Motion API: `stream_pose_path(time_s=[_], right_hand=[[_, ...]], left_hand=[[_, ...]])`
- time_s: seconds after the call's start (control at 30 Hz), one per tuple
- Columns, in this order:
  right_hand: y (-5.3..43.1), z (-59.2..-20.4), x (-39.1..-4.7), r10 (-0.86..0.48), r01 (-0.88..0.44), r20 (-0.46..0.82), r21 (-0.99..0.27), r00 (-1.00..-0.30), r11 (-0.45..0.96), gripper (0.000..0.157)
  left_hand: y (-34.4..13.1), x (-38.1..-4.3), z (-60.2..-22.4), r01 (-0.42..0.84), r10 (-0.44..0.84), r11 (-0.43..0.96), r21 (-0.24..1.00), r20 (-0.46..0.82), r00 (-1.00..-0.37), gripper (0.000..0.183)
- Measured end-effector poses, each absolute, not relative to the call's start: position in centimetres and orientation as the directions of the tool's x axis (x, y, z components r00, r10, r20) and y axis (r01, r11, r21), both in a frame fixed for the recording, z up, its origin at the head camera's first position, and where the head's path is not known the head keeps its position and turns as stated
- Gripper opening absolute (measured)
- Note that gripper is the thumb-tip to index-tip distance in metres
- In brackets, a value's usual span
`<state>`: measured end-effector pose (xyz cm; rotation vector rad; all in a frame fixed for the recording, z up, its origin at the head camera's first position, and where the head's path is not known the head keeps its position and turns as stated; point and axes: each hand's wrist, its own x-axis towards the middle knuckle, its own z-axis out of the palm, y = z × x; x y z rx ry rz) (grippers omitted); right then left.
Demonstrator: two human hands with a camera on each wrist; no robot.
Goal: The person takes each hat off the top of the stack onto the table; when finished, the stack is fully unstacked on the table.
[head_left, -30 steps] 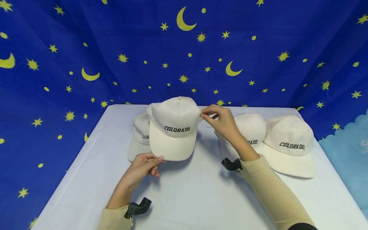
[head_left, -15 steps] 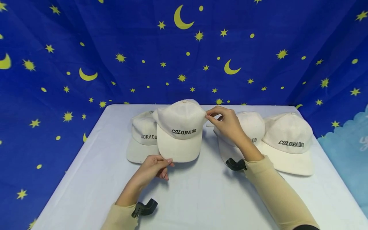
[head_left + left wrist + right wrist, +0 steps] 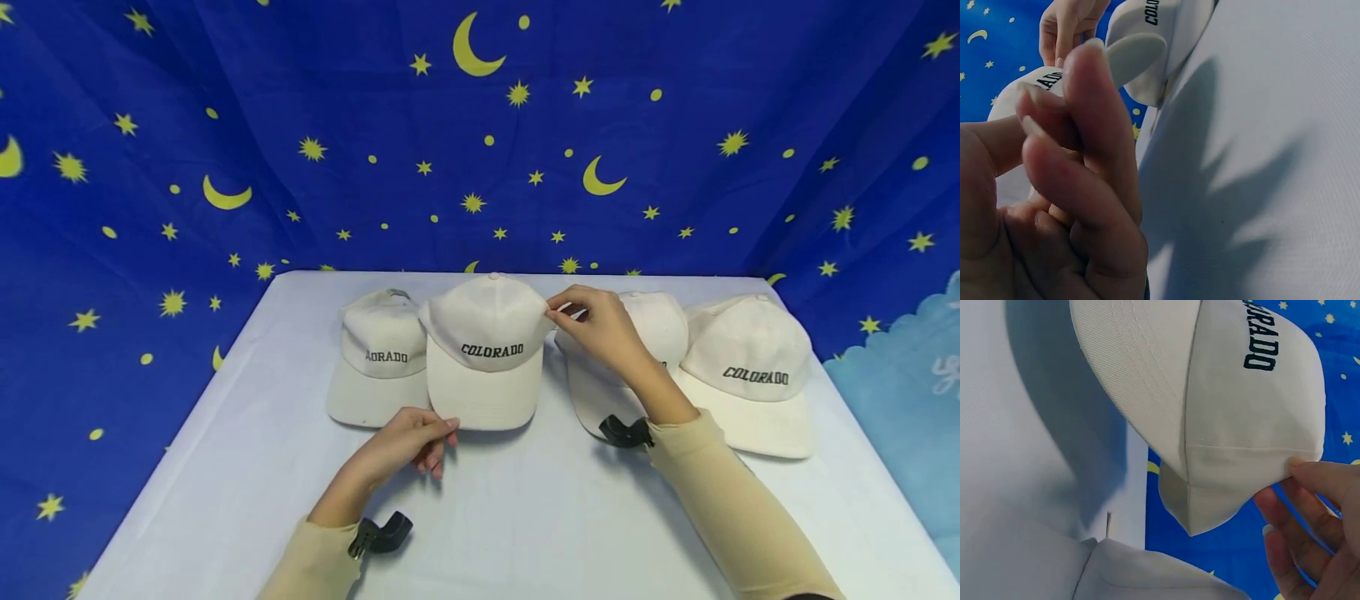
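A cream baseball cap (image 3: 487, 333) lettered COLORADO faces me at the middle of the table. My left hand (image 3: 412, 437) pinches the front left of its brim between thumb and fingers. At the right side of the crown, my right hand (image 3: 596, 325) pinches the fabric; the right wrist view shows the thumb on the outside of the cap (image 3: 1247, 412). Just left stands a greyer cap (image 3: 382, 350), its right edge overlapped by the held one. Behind my right hand is another cream cap (image 3: 656, 329), partly hidden by hand and wrist.
A further COLORADO cap (image 3: 757, 358) stands at the right end of the row. The white-covered table (image 3: 510, 517) backs onto a blue curtain (image 3: 420, 117) with yellow moons and stars. A light blue cloud-shaped piece (image 3: 907, 392) borders the right side.
Both hands have carried the held cap rightward and lower, beside the greyer cap. More of the greyer cap and its lettering now shows. Both hands keep their pinch.
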<state>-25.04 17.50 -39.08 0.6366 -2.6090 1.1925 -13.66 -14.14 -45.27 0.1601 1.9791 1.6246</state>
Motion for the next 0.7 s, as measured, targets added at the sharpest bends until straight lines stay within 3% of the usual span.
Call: stream_pose_path(time_s=[0.7], right_hand=[[18.2,-40.4,-25.0,-0.285,-0.358,0.226,-0.704,-0.932,0.614,0.012]], left_hand=[[-13.7,-14.4,-46.3,-0.252,0.436,0.356,0.9,-0.398,-0.807,0.043]])
